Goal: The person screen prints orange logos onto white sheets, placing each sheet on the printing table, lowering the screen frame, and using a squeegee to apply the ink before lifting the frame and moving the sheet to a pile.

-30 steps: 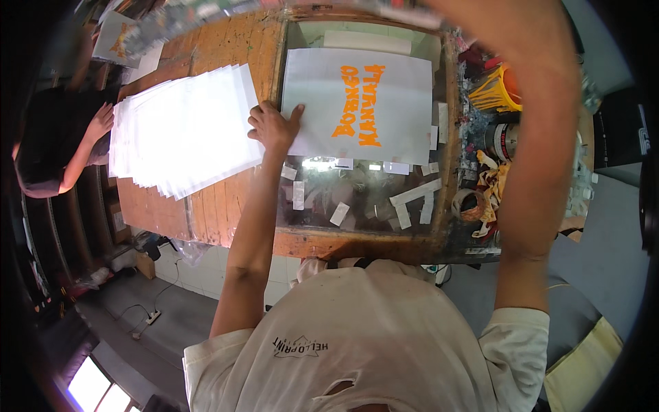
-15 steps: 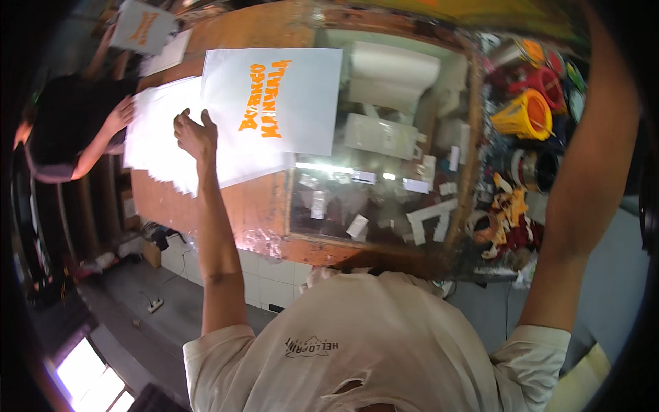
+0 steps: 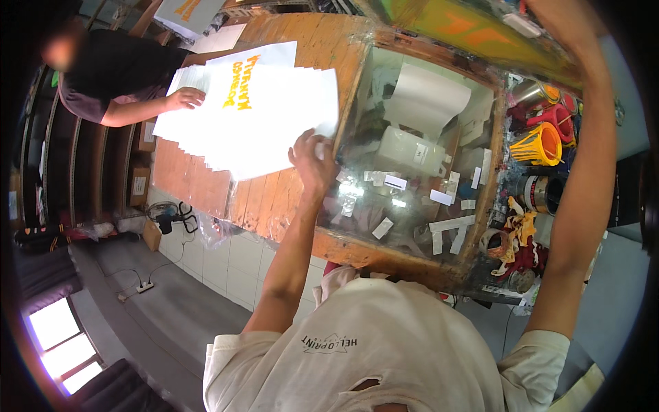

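Paper stack, lying ahead-left, is touched at right edge by half-curled left hand; grip can't be confirmed.

The wooden table bears a fanned stack of white sheets left of the left grip; right of that grip, pale strips dot its inset glass panel.

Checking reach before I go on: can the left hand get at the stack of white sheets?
Probably yes: the left hand is at the right edge of the stack of white sheets, with nothing visible between them. The co-worker's hand is over on the left side.
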The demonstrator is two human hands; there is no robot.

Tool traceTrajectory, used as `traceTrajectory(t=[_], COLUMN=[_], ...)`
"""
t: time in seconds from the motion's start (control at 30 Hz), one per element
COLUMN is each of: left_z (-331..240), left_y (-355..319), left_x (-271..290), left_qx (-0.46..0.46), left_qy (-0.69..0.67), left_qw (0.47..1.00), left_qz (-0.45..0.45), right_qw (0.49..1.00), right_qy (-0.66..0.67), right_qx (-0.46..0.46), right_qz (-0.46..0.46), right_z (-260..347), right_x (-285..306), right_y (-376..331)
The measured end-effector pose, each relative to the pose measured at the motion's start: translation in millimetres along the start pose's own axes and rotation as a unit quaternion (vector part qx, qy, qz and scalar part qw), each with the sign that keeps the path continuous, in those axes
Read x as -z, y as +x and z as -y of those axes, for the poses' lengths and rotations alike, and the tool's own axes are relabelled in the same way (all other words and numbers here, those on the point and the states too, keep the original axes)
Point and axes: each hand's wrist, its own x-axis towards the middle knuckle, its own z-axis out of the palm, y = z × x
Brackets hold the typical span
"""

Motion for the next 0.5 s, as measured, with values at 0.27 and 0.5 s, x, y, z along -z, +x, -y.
traceTrajectory(t=[0.27,0.5], left_z=[-86.1,-135.9], left_y=[-41.5,-46.4], left_x=[-105.9,-154.5], left_qx=[-0.201,-0.418], left_qy=[0.061,0.047], left_qw=[0.948,0.846], left_qz=[0.241,0.329], right_qw=[0.999,0.995], right_qy=[-0.005,-0.056], right_qx=[0.025,0.064], right_qz=[0.042,0.055], right_z=[-12.3,-19.1], right_x=[8.0,14.3], right_y=[-0.5,-5.8])
